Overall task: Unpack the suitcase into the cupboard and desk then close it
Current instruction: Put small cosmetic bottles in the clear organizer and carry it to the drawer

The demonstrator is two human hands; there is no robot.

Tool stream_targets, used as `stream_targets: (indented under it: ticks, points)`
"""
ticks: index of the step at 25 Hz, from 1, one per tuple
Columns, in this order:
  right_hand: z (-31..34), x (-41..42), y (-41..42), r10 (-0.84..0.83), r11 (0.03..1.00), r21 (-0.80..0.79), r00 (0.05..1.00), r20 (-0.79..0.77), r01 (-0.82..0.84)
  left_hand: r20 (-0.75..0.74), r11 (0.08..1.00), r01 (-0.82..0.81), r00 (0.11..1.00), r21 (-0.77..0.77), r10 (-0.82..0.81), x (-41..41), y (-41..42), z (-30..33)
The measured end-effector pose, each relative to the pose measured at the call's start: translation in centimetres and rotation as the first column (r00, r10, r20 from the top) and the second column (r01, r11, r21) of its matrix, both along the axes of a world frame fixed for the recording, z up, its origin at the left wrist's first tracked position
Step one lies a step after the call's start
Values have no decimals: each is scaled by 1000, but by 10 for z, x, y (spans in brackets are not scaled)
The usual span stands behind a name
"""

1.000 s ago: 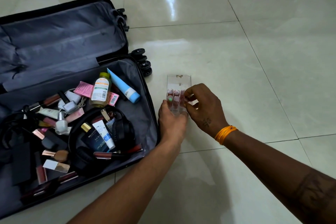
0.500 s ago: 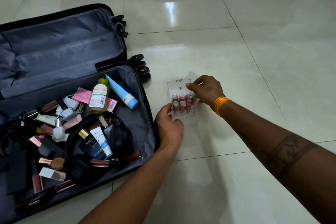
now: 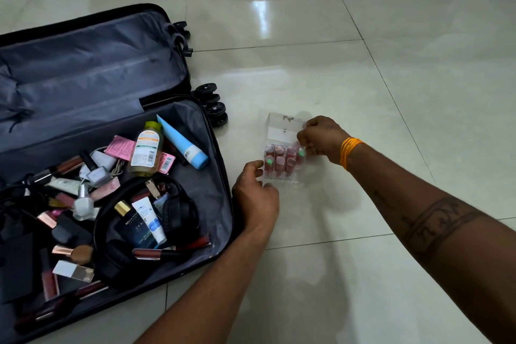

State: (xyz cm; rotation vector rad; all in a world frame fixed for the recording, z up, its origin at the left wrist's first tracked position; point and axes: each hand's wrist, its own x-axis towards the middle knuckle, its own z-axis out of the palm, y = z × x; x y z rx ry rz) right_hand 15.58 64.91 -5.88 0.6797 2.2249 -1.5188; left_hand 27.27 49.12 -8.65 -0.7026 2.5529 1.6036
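Standing now on floor tiles just beside open suitcase (image 3: pixel 111 148): clear lipstick organiser (image 3: pixel 283 156), shifted rightward; right hand (image 3: pixel 321 138) pinched at its far corner, left hand (image 3: pixel 257 195) loosely curled, released; cosmetics unpacked barely

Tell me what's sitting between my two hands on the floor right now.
In the head view, the clear lipstick organizer stands on the floor between the left hand and right hand.

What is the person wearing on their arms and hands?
No sleeves show; both forearms are bare. The right hand has a stack of thin orange bangles at its wrist, a small dark mark on its back, and a dark band tattoo around the forearm. The left hand wears nothing.
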Motion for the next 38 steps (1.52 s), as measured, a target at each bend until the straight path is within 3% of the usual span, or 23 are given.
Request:
stream_targets:
  ticks: [2,5,9,15,21,27,32,35,36,38]
  points:
    - [5,-2,6,43,993,-108,998,44,-38,11,1000,17,1000,-15,-17,0,0,1]
    - [10,2,15,112,985,-141,991,70,-101,24,999,28,999,-17,-28,0,-1,0]
    - [12,9,33,101,941,-334,986,136,-50,22,999,38,999,4,-38,1,-1,2]
    - [15,4,33,144,972,-213,971,192,-102,4,999,45,999,1,-45,0,0,-1]
    - [26,13,43,212,927,-344,965,151,-150,8,1000,30,1000,9,-30,-2,0,-4]
    - [36,30,51,320,919,-225,946,-54,-324,34,1000,25,999,-19,-24,-3,1,0]
    - [28,62,47,507,861,179,827,-241,-476,51,999,31,998,-11,-30,-4,1,3]
    - [22,76,44,590,798,325,766,-254,-507,74,1000,15,997,12,-16,-1,-1,10]
    - [19,81,42,597,795,322,760,-258,-515,79,1000,-8,997,30,6,0,-2,13]
    - [11,90,35,438,898,189,846,-303,-398,72,995,-57,996,86,51,1,-4,17]
